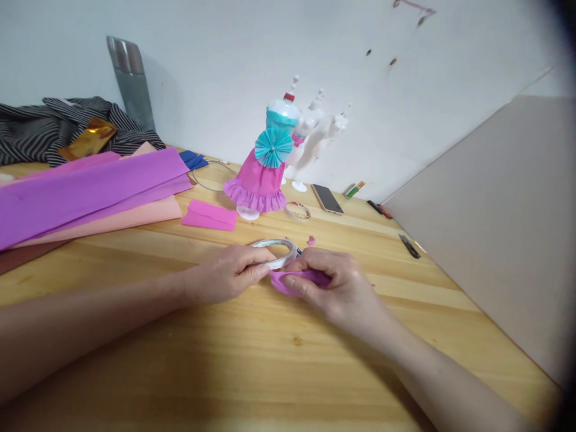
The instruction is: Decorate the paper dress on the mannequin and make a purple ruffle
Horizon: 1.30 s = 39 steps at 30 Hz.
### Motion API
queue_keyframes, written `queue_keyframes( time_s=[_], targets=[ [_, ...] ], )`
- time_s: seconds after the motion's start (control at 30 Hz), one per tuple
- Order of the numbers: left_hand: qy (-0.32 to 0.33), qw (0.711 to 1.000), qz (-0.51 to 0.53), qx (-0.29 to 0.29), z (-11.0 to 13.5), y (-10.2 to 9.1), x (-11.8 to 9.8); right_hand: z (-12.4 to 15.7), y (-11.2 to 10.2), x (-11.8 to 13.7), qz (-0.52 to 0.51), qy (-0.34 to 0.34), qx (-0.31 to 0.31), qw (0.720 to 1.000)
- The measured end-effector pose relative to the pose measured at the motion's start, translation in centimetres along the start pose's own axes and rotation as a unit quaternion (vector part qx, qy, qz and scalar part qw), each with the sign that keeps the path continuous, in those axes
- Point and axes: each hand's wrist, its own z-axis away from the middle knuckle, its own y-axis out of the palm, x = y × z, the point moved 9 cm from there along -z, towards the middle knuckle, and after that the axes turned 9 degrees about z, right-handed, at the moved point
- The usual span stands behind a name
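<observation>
My left hand is closed in a pinch on the near left side of a white roll of tape, the index finger reaching over its rim. Beside it, my right hand grips a folded piece of purple crepe paper between thumb and fingers. The left end of this paper comes up close to my left fingertips; whether they touch it I cannot tell. Behind the roll stands a small dress form in a turquoise top, with a pleated turquoise rosette and a pink skirt with a purple ruffle.
Purple and peach crepe paper sheets lie at the left, near a pink paper piece. Striped cloth and a grey bottle are behind. A phone, a clear ring and a cutter lie at the right.
</observation>
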Motion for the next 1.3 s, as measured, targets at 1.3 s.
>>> queue_keyframes(
  time_s=[1.3],
  targets=[
    [-0.074,0.996,0.043,-0.03,0.1,0.2,1.0,0.5,0.2,-0.2,0.102,0.006,-0.064,0.993]
  ],
)
